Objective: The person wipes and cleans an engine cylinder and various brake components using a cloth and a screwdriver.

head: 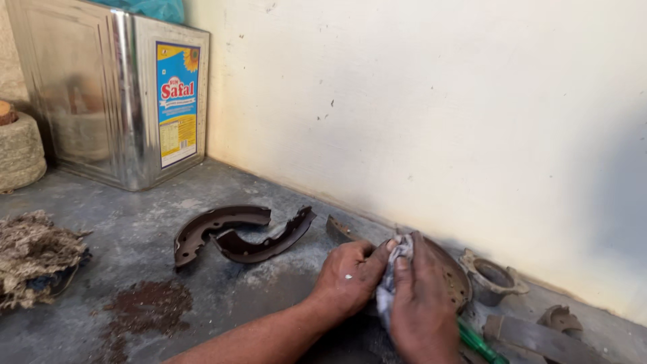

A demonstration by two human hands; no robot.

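Observation:
My left hand (348, 276) holds a rusty curved brake shoe (453, 276) against the grey concrete floor (135, 229), near the wall. One end of that shoe (337, 229) sticks out to the left of the hand. My right hand (421, 307) presses a grey crumpled cloth (394, 266) onto the shoe's surface. Two more dark rusty brake shoes (209, 228) (269, 241) lie loose on the floor to the left, touching each other.
A shiny square metal tin (101, 87) with a blue and yellow label stands at the back left. Frayed fibre waste (30, 253) lies at left, a round metal part (492, 276), a flat strip (532, 337) and a green-handled tool (480, 344) at right. A brown rust stain (145, 307) marks the floor.

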